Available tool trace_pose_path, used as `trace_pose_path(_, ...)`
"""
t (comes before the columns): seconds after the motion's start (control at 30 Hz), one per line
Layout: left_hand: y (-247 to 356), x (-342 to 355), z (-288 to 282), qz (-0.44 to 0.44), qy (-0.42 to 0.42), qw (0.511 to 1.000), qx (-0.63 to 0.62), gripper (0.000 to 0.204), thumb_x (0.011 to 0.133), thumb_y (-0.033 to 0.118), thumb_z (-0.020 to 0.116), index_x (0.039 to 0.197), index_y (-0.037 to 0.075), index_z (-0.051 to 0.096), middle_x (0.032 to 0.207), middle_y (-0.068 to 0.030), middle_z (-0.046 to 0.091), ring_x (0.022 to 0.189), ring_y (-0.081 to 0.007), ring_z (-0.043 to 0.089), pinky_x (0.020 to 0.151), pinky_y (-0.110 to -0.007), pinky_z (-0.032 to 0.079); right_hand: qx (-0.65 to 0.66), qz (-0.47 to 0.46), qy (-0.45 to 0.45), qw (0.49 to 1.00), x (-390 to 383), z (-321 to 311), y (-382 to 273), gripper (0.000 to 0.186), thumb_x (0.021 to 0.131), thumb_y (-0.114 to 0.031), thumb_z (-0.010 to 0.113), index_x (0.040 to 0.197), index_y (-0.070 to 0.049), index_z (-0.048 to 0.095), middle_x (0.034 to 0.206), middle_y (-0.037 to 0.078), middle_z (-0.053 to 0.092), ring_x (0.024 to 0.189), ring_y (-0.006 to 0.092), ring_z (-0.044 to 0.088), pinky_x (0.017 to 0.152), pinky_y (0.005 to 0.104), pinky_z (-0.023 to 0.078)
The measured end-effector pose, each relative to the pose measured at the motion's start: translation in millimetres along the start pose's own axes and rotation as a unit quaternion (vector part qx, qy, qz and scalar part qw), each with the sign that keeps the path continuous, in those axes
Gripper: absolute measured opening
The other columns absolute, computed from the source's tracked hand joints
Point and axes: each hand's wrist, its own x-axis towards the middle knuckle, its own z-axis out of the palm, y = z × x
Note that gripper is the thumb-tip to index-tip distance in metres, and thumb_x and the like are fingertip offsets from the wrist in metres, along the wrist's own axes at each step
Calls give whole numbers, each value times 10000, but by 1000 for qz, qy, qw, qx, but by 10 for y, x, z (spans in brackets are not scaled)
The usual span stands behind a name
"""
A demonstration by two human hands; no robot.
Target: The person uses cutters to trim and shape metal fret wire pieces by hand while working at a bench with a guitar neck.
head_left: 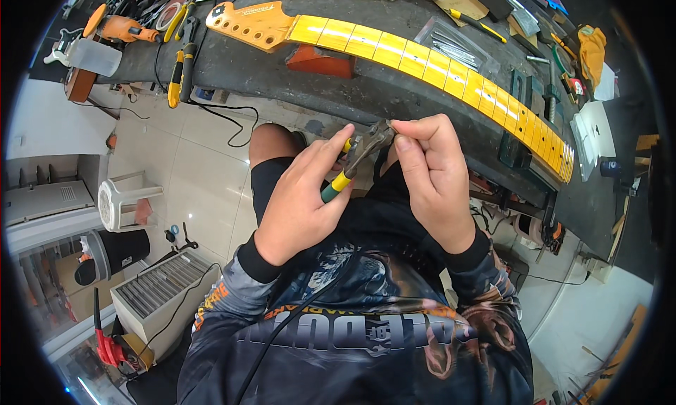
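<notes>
My left hand (306,197) is closed around pliers (362,155) with green and yellow handles, held above my lap. Their metal jaws point up and to the right. At the jaw tips, my right hand (433,173) pinches thumb against forefinger; whatever lies between them is too small to make out. Beyond both hands a yellow guitar neck (422,61) stretches across the workbench (239,53), its wooden headstock (257,26) at the left. An orange-red block (320,61) sits under the neck near the headstock.
Yellow-and-black-handled hand tools (182,71) overhang the bench's left edge, near an orange power tool (123,28). A clear tray of metal strips (454,46) lies behind the neck. On the floor at left are a white stool (120,204) and a beige slatted unit (165,292). Black cables trail nearby.
</notes>
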Motion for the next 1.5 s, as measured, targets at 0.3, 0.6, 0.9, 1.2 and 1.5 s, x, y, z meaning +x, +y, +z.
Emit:
trace_pose_path(0.3,-38,-23,37,-19,0,1000,-15,479,1095,67,686,1563,11,602,1192,-174,716,1123,-317,720,1049,-392,542,-55,-20,-12,998,22,-13,4,128,1135,-7,662,1261,7,677,951,91,684,792,137,638,731,292,524)
trace_pose_path(0.6,-75,-61,-5,-147,8,987,-70,331,1057,71,742,1368,-15,666,1146,-229,745,1010,-386,751,919,-409,580,-34,-20,0,999,-18,28,47,121,1142,-19,658,1261,-2,676,919,65,662,775,109,604,714,275,498)
trace_pose_path(0.9,-127,35,-35,6,38,999,1,442,1129,154,689,1534,-6,612,1168,-134,744,1095,-272,725,1010,-382,554,73,65,0,995,20,37,11,118,1173,-59,625,1265,0,669,921,-8,618,830,38,534,732,244,460)
trace_pose_path(1.2,-74,23,1,-6,7,1000,11,518,1057,37,710,1562,11,595,1234,-173,712,1146,-345,713,1048,-391,540,62,58,1,996,6,50,24,123,1170,-65,632,1265,6,665,945,9,648,863,54,564,758,261,487)
trace_pose_path(1.5,-52,13,-14,-12,-1,1000,22,499,1054,29,704,1544,16,609,1187,-180,713,1107,-364,716,1022,-400,551,-20,13,-9,1000,5,15,64,106,1150,-43,656,1243,7,665,912,70,665,790,117,617,722,294,510)
